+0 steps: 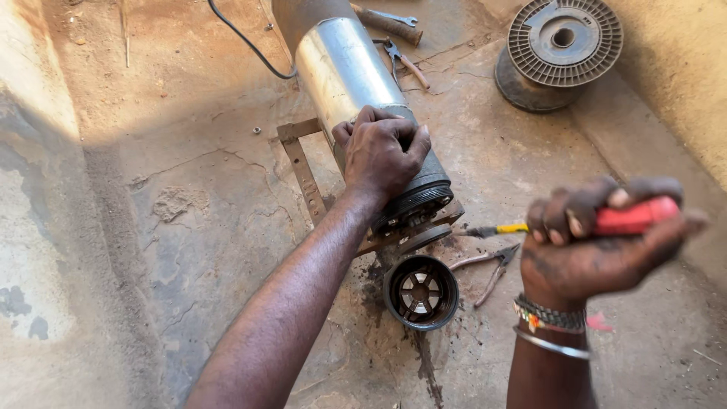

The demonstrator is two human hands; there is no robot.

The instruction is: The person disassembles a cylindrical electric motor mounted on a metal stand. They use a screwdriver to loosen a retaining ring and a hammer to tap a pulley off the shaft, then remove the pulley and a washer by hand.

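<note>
- Cracked, dusty concrete floor (pixel 189 189) carries everything.
- Left hand (pixel 382 151) clasps the long silver metal cylinder (pixel 344 68) lying at centre, near its dark end.
- Right hand (pixel 598 238) grips a red-handled screwdriver (pixel 632 218).
- Black round slotted cap (pixel 420 291) sits near, pliers (pixel 488 266) just right.

A long silver motor cylinder (pixel 344 72) lies on the ground at centre, pointing far-to-near, while a red-handled screwdriver (pixel 632 218) sits raised at right, tip pointing left.

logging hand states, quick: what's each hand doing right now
Left hand: closed over the metal pump cylinder, gripping it.
Right hand: closed on the red-handled screwdriver.
</note>
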